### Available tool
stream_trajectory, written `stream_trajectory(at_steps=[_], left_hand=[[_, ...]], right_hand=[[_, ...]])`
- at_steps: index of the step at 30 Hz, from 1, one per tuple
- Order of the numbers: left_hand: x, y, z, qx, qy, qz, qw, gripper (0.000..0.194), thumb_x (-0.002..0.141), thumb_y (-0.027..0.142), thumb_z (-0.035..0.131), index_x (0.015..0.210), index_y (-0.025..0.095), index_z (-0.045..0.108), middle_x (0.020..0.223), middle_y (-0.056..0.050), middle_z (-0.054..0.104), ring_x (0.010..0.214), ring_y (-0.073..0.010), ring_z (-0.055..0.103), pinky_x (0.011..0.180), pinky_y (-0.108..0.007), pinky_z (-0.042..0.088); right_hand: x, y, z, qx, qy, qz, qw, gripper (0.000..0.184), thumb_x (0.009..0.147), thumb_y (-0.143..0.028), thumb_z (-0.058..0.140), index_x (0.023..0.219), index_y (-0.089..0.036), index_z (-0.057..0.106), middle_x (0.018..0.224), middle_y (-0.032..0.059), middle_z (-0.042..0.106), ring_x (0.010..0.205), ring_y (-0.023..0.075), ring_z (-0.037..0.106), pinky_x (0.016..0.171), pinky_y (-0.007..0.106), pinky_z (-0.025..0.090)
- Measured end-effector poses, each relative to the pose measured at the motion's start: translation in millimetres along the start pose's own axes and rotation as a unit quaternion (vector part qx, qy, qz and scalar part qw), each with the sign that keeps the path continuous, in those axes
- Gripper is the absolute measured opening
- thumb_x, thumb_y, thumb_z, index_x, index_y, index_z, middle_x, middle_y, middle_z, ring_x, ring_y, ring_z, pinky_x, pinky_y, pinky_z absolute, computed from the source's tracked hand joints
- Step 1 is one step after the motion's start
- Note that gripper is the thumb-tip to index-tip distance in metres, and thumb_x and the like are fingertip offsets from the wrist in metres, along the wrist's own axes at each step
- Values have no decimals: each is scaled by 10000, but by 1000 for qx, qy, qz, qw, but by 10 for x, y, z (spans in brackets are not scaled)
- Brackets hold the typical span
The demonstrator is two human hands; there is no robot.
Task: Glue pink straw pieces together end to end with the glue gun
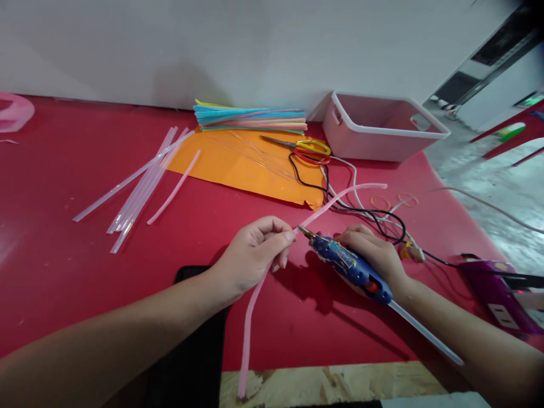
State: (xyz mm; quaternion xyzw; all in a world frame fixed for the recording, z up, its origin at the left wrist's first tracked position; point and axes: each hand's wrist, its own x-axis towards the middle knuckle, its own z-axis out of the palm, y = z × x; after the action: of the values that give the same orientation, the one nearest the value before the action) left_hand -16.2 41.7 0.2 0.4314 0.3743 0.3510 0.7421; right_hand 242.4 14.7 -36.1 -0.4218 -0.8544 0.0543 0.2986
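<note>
My left hand (259, 249) pinches a long pink pipe cleaner (250, 328) between thumb and fingers. One end of it hangs toward the front edge; the other reaches up to the right. My right hand (374, 252) is wrapped round a blue glue gun (348, 266), its fingers partly hidden behind the body. A clear glue stick (425, 331) sticks out of the gun's back. The metal nozzle is at the pink pipe cleaner, just right of my left fingertips; whether it touches, I cannot tell. A shorter pink pipe cleaner (174, 187) lies left of an orange envelope (221, 170).
Several glue sticks (140, 198) lie at left. Colourful pipe cleaners (250, 118) and scissors (306, 148) rest on or by the envelope. A pink bin (365, 136) stands behind. Cables (365, 211) run right to a purple power strip (497, 294). A black phone-like slab (195, 351) is under my left forearm.
</note>
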Motion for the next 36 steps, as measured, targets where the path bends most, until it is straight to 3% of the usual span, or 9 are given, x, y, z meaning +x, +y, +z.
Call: stream_trajectory(at_steps=[22,36], left_hand=[[6,20,10,16,0,0,1000,124,881,238,599,780,202,536,489,92,516,454,-55,416,483,-207,292],[10,28,8,14,6,-8,1000,134,880,244,606,781,204,525,499,91,519,464,-58,429,488,-204,301]], right_hand=[[-34,58,-11,-8,-13,43,999,58,914,-281,603,969,-291,621,803,36,704,772,215,654,695,341,536],[-20,-37,-33,-21,-2,59,998,84,916,-296,584,1000,-293,586,831,50,695,809,239,646,745,379,535]])
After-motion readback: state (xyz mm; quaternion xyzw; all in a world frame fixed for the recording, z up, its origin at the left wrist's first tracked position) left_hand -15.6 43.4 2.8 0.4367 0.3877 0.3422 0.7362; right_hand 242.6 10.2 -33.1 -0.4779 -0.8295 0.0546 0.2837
